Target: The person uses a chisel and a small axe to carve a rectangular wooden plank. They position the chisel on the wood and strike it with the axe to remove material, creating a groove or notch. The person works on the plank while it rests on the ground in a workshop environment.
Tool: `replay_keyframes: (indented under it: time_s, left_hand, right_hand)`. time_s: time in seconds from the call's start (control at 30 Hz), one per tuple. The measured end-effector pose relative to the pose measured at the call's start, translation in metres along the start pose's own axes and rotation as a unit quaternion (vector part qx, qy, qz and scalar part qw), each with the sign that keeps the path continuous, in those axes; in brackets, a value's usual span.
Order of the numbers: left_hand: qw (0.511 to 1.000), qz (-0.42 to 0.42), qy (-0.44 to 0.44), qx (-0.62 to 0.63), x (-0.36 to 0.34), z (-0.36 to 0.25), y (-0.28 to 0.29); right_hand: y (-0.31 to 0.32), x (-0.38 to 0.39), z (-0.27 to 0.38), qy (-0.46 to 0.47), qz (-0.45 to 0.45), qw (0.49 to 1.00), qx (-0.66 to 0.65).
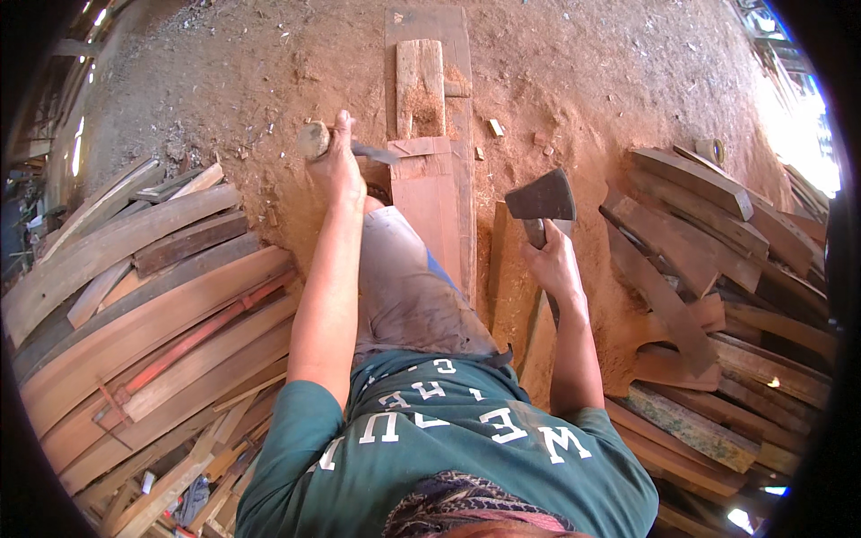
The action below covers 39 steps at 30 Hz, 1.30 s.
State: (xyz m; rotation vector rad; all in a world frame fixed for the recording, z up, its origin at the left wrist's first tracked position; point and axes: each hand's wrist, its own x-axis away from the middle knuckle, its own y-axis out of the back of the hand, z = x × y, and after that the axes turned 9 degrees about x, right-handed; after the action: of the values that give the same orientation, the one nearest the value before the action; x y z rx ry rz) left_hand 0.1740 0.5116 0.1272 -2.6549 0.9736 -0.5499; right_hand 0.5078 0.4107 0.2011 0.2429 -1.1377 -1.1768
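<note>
My left hand point(339, 166) is closed round a chisel with a round, pale wooden handle point(314, 141). Its dark blade point(375, 154) points right, with the tip at or just over the left edge of a reddish plank point(426, 193); whether it touches I cannot tell. Marked lines or a shallow cut cross the plank near its far end. Off to the right, my right hand point(552, 258) grips a hatchet with a broad dark head point(542, 197), held apart from the plank. Most of the hatchet handle is hidden by my hand and forearm.
Beneath the plank runs a longer board point(459, 117), with a weathered wood block point(419, 85) and sawdust on it. Stacked timber point(152, 305) fills the left side, a red bar clamp point(202, 336) lying among it. More lumber point(708, 260) is piled right. Shavings cover the dirt floor point(269, 81).
</note>
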Motion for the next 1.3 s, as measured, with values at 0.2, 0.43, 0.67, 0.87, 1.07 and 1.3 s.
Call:
replay_keyframes:
  time_s: [0.2,0.43,0.67,0.87,1.07,1.3]
  left_hand:
    - [0.997,-0.060,-0.008,0.040,-0.013,0.017,-0.021]
    - [0.998,0.014,-0.046,0.042,-0.038,-0.008,-0.008]
    - [0.998,-0.025,-0.025,0.044,-0.004,0.016,-0.016]
    - [0.946,0.291,-0.101,-0.103,0.092,-0.035,-0.027]
    - [0.658,0.640,-0.299,-0.261,0.203,-0.012,-0.025]
    - [0.524,0.686,-0.180,-0.472,0.205,0.004,0.007]
  right_hand:
    - [-0.005,0.006,-0.005,-0.002,0.010,1.000,-0.007]
    - [-0.006,0.011,-0.014,0.016,-0.007,0.999,-0.037]
    - [-0.007,0.011,-0.015,0.048,0.012,0.998,-0.036]
    - [-0.006,0.007,-0.026,0.000,0.162,0.957,-0.240]
    - [-0.021,0.012,-0.044,0.017,0.183,0.787,-0.590]
    - [-0.048,-0.008,-0.132,-0.064,0.102,0.909,-0.398]
